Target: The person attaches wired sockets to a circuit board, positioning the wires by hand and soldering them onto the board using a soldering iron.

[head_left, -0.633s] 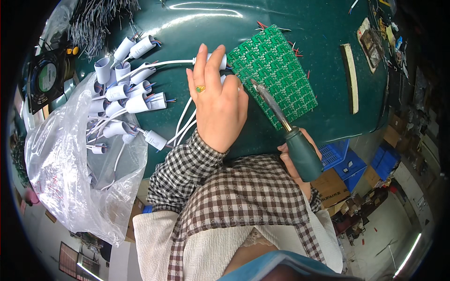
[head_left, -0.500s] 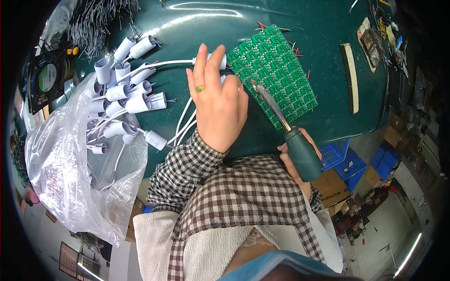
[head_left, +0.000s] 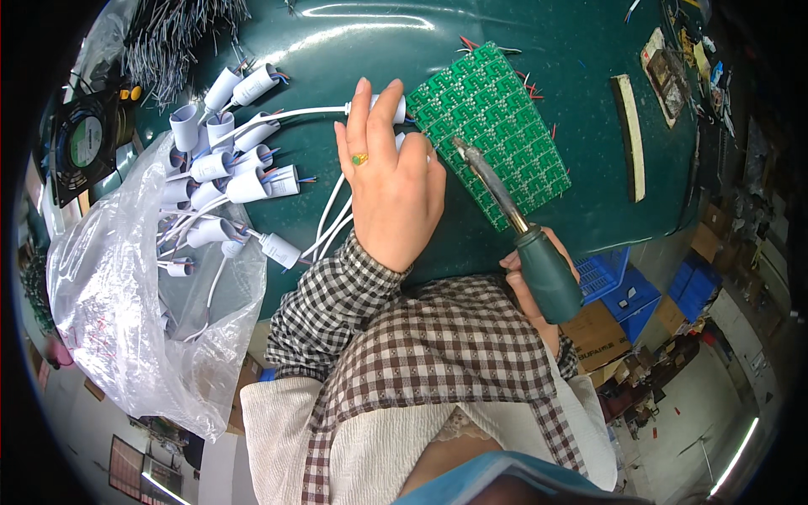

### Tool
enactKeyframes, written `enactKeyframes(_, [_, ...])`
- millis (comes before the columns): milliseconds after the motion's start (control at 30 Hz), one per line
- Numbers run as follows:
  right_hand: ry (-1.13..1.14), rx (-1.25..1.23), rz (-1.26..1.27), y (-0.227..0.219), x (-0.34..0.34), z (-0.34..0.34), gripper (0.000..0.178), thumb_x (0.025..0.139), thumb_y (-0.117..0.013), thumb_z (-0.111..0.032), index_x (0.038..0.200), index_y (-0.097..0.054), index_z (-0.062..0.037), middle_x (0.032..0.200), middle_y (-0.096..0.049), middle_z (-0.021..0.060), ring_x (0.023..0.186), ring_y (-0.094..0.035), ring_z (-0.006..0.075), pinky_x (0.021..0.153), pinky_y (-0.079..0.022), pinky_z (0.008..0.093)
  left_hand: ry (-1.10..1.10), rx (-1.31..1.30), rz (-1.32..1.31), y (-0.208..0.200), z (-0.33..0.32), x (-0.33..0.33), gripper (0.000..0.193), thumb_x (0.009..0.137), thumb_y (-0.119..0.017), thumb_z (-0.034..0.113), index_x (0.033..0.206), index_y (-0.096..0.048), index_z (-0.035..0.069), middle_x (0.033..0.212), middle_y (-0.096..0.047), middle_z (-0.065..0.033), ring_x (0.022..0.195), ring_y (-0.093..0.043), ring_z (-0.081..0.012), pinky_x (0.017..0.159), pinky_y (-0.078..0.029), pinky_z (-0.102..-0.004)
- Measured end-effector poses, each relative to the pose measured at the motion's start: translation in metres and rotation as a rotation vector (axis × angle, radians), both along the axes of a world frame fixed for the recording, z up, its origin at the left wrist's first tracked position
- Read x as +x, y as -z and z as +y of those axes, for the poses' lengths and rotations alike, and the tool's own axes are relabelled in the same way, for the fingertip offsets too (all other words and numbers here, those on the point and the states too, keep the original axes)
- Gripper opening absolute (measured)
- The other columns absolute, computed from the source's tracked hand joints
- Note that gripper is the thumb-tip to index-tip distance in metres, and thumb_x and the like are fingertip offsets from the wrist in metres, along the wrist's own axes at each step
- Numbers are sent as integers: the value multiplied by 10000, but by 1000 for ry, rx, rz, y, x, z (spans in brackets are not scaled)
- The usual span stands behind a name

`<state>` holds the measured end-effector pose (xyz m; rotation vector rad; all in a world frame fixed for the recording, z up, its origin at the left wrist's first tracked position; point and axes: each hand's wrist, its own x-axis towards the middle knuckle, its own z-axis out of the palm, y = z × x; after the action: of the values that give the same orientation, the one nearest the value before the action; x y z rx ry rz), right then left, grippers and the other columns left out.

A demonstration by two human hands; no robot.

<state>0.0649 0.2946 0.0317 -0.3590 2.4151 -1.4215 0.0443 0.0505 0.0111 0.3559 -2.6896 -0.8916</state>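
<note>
My left hand (head_left: 396, 189), with a ring on one finger, lies palm down beside the left edge of a green panel of small circuit boards (head_left: 497, 118). Two of its fingers stretch over a white plastic tube (head_left: 400, 109) on a white cable. Its other fingers are bent around a second white tube by the board edge, mostly hidden beneath them. My right hand (head_left: 530, 299) is wrapped round the dark green handle of a soldering iron (head_left: 545, 273). The iron's tip is over the panel's left part, just right of my left fingers; whether it touches is unclear.
White cabled tubes (head_left: 248, 187) with wire ends are heaped at left, partly on a clear plastic bag (head_left: 118, 311). Cut wires (head_left: 181, 42) and a black fan (head_left: 84, 143) lie behind. A pale strip (head_left: 629, 139) and a dirty block (head_left: 665, 71) sit right on the green tabletop.
The soldering iron's tip has shifted slightly right and up over the panel, with its handle following a little. My left hand stays in place.
</note>
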Motion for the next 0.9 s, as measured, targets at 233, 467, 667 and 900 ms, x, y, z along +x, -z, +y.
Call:
enactKeyframes(233, [-66, 15, 36, 4, -4, 3, 643, 808, -863, -261, 1304, -595, 48, 1060, -732, 115, 815, -745, 160, 766, -593, 288, -1, -14, 5, 1, 0, 1, 131, 784, -696, 14, 882, -609, 6, 1432, -461, -247, 1389, -353, -539, 1114, -323, -581])
enactKeyframes(467, [-5, -24, -7, 5, -3, 0, 655, 806, -865, -267, 1303, -589, 58, 978, -746, 93, 791, -749, 159, 754, -592, 280, -5, -22, 5, 3, 1, 2, 131, 784, -697, 15, 881, -610, 6, 1428, -467, -246, 1388, -357, -536, 1109, -327, -580])
enactKeyframes(667, [7, -53, 23, 4, -4, -2, 664, 811, -861, -239, 1326, -572, 65, 949, -753, 100, 800, -749, 164, 761, -591, 282, -3, -18, 14, 3, 2, 0, 128, 788, -697, 20, 882, -612, 9, 1432, -468, -244, 1393, -357, -530, 1111, -329, -576])
enactKeyframes(900, [46, -107, -51, 2, -4, -2, 666, 808, -854, -182, 1342, -554, 80, 944, -752, 110, 817, -745, 162, 766, -594, 288, 0, -40, 10, 2, 1, 1, 126, 788, -699, 31, 879, -613, 17, 1438, -465, -240, 1396, -356, -528, 1115, -325, -580])
